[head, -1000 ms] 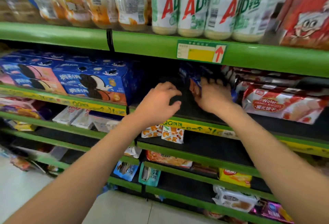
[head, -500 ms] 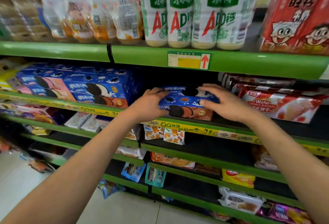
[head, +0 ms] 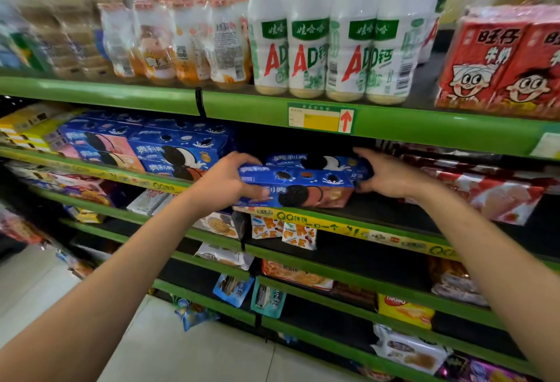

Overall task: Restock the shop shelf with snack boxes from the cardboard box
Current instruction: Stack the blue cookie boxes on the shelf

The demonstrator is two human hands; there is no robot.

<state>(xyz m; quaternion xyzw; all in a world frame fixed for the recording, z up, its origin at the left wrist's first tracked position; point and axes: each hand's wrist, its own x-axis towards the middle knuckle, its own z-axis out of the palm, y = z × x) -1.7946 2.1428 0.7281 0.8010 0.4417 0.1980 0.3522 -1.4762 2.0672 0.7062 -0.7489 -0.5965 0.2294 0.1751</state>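
**On the middle shelf, a blue box is being squared up**

Across the head view, both hands are working at the same tier of the green shelf (head: 394,127). The left hand (head: 225,180) is closing on the left end of a blue snack box (head: 298,189), thumb under its front face and fingers curling over the top. The right hand (head: 391,174) is pressing flat against the right end, fingers spread rather than wrapped, so the box is being clamped between the two ends. It is sitting at the front lip of the shelf, above the yellow price strip (head: 321,224), probably so its printed face is showing to shoppers. A second blue box (head: 315,161) is lying just behind it, further back. To the left, a stack of matching blue boxes (head: 178,154) is standing apart across a dark gap, which suggests this one belongs in that row. Red-and-white biscuit packs (head: 491,196) are lying to the right. No cardboard box is showing anywhere.
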